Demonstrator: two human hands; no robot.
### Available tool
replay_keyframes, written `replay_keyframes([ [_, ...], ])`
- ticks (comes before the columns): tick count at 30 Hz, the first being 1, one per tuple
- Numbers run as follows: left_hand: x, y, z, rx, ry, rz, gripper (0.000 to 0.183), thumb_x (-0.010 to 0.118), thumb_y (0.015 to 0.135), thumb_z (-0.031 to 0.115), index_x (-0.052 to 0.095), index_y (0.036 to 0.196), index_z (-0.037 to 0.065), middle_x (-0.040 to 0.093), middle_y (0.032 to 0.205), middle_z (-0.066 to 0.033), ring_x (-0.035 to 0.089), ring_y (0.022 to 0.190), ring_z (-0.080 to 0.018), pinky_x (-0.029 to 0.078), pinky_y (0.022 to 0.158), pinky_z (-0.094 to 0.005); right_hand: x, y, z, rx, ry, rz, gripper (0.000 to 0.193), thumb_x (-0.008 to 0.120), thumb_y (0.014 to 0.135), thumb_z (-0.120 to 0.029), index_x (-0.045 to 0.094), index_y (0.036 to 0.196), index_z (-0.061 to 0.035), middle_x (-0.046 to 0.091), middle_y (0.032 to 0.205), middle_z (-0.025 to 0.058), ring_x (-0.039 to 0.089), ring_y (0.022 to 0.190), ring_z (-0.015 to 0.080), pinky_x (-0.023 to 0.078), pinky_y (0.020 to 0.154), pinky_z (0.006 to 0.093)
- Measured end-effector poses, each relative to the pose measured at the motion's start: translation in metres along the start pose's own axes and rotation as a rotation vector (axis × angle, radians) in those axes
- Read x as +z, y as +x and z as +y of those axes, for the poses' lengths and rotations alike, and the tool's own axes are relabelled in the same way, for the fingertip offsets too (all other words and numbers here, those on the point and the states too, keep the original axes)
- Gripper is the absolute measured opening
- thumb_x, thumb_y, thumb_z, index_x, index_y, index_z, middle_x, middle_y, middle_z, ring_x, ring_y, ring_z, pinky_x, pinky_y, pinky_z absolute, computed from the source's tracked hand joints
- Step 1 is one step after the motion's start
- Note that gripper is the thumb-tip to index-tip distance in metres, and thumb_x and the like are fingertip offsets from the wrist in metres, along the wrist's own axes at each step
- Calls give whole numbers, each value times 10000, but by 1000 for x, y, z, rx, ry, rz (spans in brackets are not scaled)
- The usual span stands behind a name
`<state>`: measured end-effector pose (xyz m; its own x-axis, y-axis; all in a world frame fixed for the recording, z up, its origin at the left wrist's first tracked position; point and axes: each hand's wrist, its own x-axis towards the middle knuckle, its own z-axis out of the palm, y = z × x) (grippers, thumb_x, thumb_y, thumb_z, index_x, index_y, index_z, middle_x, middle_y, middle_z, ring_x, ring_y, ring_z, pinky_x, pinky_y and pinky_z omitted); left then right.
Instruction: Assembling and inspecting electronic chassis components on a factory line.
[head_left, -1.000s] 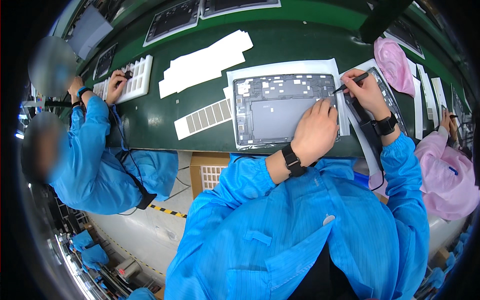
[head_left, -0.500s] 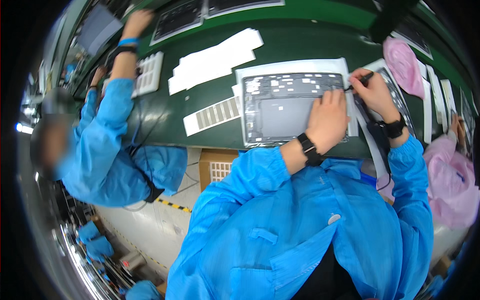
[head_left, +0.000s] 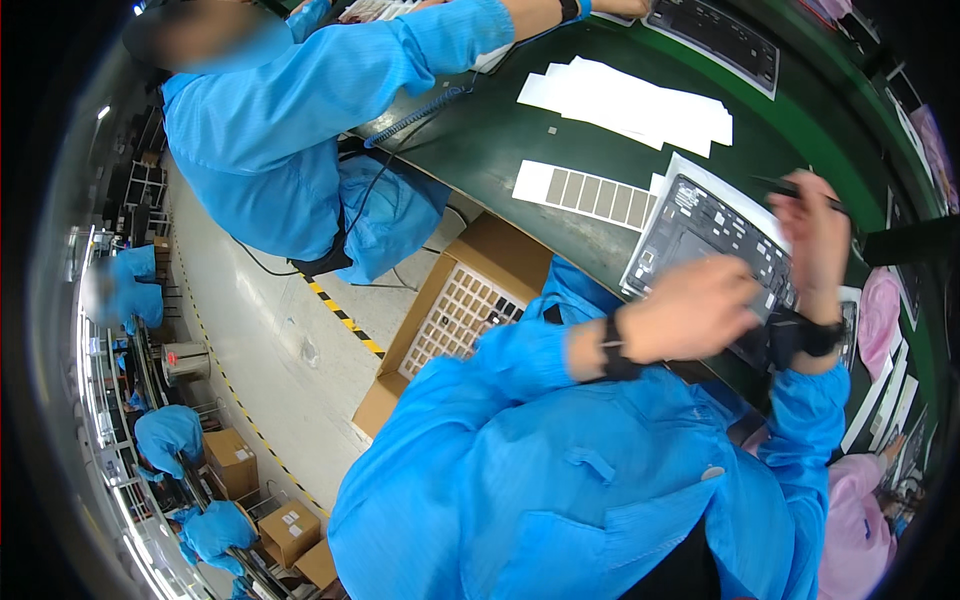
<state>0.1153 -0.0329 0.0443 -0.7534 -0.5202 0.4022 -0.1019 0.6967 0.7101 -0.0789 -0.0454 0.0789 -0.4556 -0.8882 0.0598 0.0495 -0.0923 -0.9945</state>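
A flat dark grey device housing (head_left: 705, 232) with small white and black parts lies on a white backing, tilted in view. My left hand (head_left: 690, 310) is over its near edge, its fingers smeared by motion. At the housing's right side, my right hand (head_left: 815, 230) is raised, closed around a slim black pen-like tool (head_left: 785, 187); its tip is blurred. Beside the housing on the left is a white sheet with a row of grey rectangular pads (head_left: 600, 196). Fanned white sheets (head_left: 630, 105) lie beyond it.
A co-worker in blue (head_left: 300, 130) reaches across the green bench (head_left: 455, 135) at left. Below the edge stands a cardboard carton (head_left: 510, 250) with a white compartment tray (head_left: 455, 325). Another dark housing (head_left: 720, 40) lies at the back. A pink-sleeved person (head_left: 855, 520) is at right.
The whole view has turned, so the bench now slants. My left hand has lifted off the housing's surface toward its near edge; my right hand has raised the tool away from the housing.
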Motion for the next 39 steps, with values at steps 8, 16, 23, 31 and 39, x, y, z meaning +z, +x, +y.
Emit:
replay_keyframes([
  [8,-64,-86,-102,-272,501,259,419,616,857,208,569,1233,27,537,1312,-137,481,1249,-305,379,1028,-443,171,17,107,74,-124,-409,216,592,935,-203,616,906,10,652,714,69,563,567,89,460,522,232],
  [16,-61,-91,-112,-283,514,240,449,596,865,232,552,1269,43,523,1343,-116,467,1269,-277,339,1059,-442,171,18,116,103,-162,-406,221,573,950,-211,600,892,1,634,709,51,561,612,78,462,571,238],
  [23,-62,-89,-111,-284,513,214,472,585,875,245,532,1297,40,525,1337,-107,455,1278,-267,326,1069,-433,175,11,116,58,-201,-394,194,577,942,-184,591,904,6,638,699,54,591,615,91,480,555,250],
  [31,-62,-89,-105,-304,547,188,483,590,875,231,524,1311,36,503,1360,-142,468,1264,-296,342,1049,-455,177,7,107,4,-199,-399,178,553,911,-86,628,1004,46,656,728,79,632,627,102,500,557,238],
  [39,-62,-85,-100,-306,503,170,458,602,868,200,531,1286,29,508,1347,-147,467,1261,-310,333,1053,-462,137,23,72,67,52,-286,194,562,942,-140,637,993,31,655,720,86,626,597,102,491,530,222],
])
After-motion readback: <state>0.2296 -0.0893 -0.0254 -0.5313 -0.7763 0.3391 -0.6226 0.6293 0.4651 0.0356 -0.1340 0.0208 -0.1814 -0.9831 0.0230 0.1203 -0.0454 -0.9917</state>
